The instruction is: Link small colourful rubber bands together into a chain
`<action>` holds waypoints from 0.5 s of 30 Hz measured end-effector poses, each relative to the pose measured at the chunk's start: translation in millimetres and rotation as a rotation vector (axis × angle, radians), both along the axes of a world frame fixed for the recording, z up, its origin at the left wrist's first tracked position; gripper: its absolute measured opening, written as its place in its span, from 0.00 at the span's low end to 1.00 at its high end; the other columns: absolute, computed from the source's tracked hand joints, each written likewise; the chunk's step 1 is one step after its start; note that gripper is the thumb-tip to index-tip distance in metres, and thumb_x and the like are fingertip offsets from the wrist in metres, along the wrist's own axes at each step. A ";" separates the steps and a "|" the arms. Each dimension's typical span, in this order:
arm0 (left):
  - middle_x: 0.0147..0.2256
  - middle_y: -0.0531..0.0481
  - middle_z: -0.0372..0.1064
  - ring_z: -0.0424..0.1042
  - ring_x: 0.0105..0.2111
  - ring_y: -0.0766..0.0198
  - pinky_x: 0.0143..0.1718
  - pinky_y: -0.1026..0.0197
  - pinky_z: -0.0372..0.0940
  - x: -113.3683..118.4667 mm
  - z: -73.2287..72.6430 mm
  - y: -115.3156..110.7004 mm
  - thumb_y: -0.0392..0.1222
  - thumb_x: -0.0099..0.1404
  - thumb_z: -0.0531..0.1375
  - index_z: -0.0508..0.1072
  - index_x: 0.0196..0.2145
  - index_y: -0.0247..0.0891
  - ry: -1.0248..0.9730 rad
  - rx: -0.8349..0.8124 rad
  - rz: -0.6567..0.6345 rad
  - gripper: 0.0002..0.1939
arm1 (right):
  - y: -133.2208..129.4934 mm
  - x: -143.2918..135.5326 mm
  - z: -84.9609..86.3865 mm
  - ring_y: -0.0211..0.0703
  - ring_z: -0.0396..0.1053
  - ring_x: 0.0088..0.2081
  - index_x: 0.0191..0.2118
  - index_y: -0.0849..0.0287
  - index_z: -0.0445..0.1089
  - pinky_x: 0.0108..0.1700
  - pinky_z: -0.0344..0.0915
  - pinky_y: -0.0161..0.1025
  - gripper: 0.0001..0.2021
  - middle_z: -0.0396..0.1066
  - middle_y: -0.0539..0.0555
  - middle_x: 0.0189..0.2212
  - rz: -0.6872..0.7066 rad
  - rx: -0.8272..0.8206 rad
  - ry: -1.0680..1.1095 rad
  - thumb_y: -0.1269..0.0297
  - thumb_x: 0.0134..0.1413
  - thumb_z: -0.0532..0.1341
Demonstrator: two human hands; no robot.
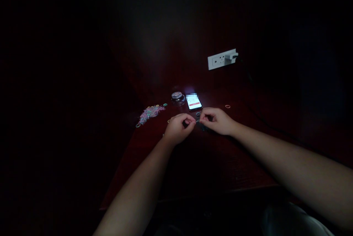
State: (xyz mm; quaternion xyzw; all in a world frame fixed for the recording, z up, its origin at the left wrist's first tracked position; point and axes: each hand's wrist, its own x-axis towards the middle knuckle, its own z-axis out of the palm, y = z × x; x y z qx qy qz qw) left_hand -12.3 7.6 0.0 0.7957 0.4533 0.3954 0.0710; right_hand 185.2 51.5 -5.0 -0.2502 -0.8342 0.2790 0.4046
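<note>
My left hand (pixel 178 127) and my right hand (pixel 216 120) meet above the dark red table. Both pinch a thin, pale elastic band (pixel 198 121), which spans the small gap between their fingertips. A dark elastic band (pixel 198 114) lies just beyond the fingers, near the lit phone (pixel 194 102). Part of a yellow band (pixel 168 121) shows beside my left hand. Farther left is a loose pile of multicoloured elastic bands (pixel 150 114), mostly pink, purple and green. Dim light hides the finer detail of the held band.
A small clear jar with a pale lid (pixel 177 95) stands left of the phone. One orange-pink band (pixel 227 106) lies to the right. On the wall is a white socket panel (pixel 215 61) with a plug (pixel 231 57) in it. The table's front edge (pixel 220 193) runs below my forearms.
</note>
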 end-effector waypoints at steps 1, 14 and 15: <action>0.31 0.50 0.73 0.70 0.30 0.66 0.33 0.64 0.65 0.2 0.1 -0.3 0.40 0.61 0.60 0.75 0.33 0.38 0.000 0.003 -0.001 0.05 | -0.2 -0.1 0.0 0.36 0.60 0.27 0.26 0.61 0.67 0.29 0.57 0.34 0.05 0.64 0.50 0.23 0.002 0.006 -0.003 0.67 0.51 0.60; 0.32 0.49 0.73 0.71 0.31 0.65 0.34 0.63 0.66 0.0 -1.0 0.7 0.40 0.62 0.60 0.74 0.35 0.38 -0.016 0.007 0.005 0.05 | -1.3 -1.9 -2.1 0.35 0.58 0.25 0.33 0.60 0.65 0.28 0.58 0.34 0.04 0.62 0.48 0.24 0.038 -0.054 0.041 0.71 0.48 0.58; 0.32 0.49 0.73 0.71 0.32 0.65 0.34 0.63 0.66 0.1 -1.0 0.6 0.40 0.62 0.60 0.74 0.35 0.38 -0.015 0.009 0.005 0.05 | -1.6 -1.8 -2.2 0.35 0.58 0.25 0.34 0.60 0.65 0.28 0.58 0.33 0.06 0.62 0.48 0.24 0.044 -0.060 0.042 0.71 0.47 0.58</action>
